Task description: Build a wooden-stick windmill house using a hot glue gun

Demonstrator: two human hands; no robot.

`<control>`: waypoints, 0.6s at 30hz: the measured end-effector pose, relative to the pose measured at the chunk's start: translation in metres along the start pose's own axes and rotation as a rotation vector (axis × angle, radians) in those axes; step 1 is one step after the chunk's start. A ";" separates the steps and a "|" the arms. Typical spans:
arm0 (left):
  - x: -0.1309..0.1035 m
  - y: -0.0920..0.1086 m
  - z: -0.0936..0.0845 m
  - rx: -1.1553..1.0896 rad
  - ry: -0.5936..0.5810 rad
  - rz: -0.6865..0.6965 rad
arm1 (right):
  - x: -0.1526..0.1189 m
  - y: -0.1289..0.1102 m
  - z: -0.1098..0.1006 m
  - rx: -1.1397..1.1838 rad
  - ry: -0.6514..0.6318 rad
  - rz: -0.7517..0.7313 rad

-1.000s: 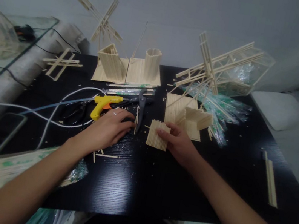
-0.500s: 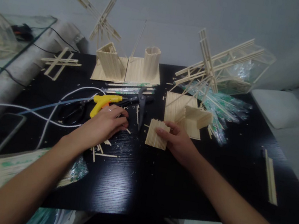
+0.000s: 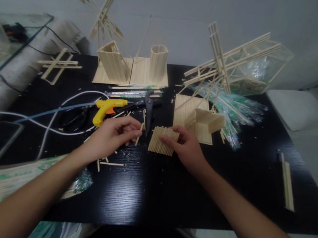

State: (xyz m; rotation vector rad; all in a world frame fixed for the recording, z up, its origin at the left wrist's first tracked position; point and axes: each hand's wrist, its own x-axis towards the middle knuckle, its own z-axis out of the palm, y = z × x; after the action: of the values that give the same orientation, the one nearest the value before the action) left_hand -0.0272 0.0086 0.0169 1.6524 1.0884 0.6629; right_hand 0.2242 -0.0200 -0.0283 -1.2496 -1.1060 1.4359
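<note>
Between the thumb and fingers of my left hand [image 3: 121, 132] is a short wooden stick [image 3: 139, 135], held nearly upright. My right hand [image 3: 186, 145] grips a small panel of wooden sticks [image 3: 162, 142] laid side by side, thumb on its face and fingers behind. A narrow gap separates the stick from the panel's left edge. Loose cut sticks [image 3: 111, 164] lie below my left hand. Just behind that hand rests a yellow glue gun [image 3: 107, 108], and dark-handled pliers [image 3: 147, 111] lie between the hands, farther back.
Behind my right hand stands a stick model [image 3: 206, 127] with crossed blades. Two more stick structures [image 3: 113, 64] stand at the table's back. White cable [image 3: 55, 122] loops on the left. Bagged sticks [image 3: 24, 173] lie front left, and a thin stick bundle [image 3: 287, 185] lies right.
My left hand has picked up a short stick from the table and moved right, toward the panel. The panel in my right hand has shifted slightly left and tilted.
</note>
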 end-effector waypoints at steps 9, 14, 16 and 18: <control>0.004 0.001 0.019 -0.174 -0.021 -0.094 | 0.001 0.003 0.002 -0.071 0.020 -0.072; 0.003 0.004 0.021 -0.169 -0.023 -0.110 | 0.001 0.001 0.004 -0.102 0.033 -0.074; 0.003 0.005 0.022 -0.170 -0.019 -0.113 | 0.001 -0.001 0.004 -0.121 0.040 -0.059; 0.003 0.005 0.022 -0.172 -0.018 -0.114 | 0.001 -0.002 0.005 -0.119 0.033 -0.053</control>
State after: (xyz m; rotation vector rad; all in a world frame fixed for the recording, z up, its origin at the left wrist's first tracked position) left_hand -0.0056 0.0013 0.0137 1.4365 1.0740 0.6472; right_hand 0.2193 -0.0193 -0.0258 -1.3119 -1.2082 1.3215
